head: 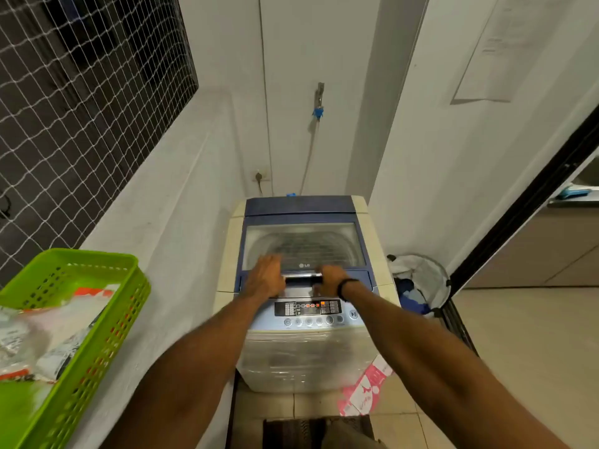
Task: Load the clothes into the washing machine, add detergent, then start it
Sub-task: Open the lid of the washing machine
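Standing at the washing machine (304, 354), we rest our left hand (264, 277) palm down, fingers stretched out, on the shut lid (304, 244), while our right hand (330, 281) curls round the silver handle (301, 276). The clothes (410, 293) sit in a mesh hamper (436, 270) on the floor, just right of the machine.

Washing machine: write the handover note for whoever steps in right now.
Left hand: rests on the lid beside the handle.
Right hand: grips the handle.
Lid is down; panel is lit.
Clothes sit in the hamper right of the machine; packets lie in the green tray on the left, contents unclear.
Done: nothing loaded, by the look of it.
Left: lift lid, load clothes, add detergent, start.
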`<act>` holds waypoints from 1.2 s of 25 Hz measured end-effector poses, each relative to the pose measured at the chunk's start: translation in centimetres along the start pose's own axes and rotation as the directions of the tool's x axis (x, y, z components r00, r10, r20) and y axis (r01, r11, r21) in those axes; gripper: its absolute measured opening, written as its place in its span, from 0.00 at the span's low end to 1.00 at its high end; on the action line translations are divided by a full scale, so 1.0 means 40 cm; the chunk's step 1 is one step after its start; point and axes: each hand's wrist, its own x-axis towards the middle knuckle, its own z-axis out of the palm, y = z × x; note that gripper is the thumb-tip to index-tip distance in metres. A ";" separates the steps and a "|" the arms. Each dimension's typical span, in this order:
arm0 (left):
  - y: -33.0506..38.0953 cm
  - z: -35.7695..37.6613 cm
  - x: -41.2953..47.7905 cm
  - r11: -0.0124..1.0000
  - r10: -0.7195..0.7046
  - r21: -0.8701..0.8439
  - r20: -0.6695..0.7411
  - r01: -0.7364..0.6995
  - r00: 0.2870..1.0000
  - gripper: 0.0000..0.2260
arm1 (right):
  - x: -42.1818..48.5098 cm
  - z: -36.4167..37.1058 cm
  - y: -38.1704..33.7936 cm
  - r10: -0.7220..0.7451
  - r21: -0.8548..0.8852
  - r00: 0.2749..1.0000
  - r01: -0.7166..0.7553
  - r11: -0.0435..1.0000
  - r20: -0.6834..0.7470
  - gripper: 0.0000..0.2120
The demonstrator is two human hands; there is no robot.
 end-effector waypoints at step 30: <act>0.073 -0.354 0.590 0.986 -0.122 -0.163 -0.513 0.043 0.849 0.32 | 0.466 -0.535 -0.098 -0.265 -0.192 0.592 0.185 0.964 -0.761 0.23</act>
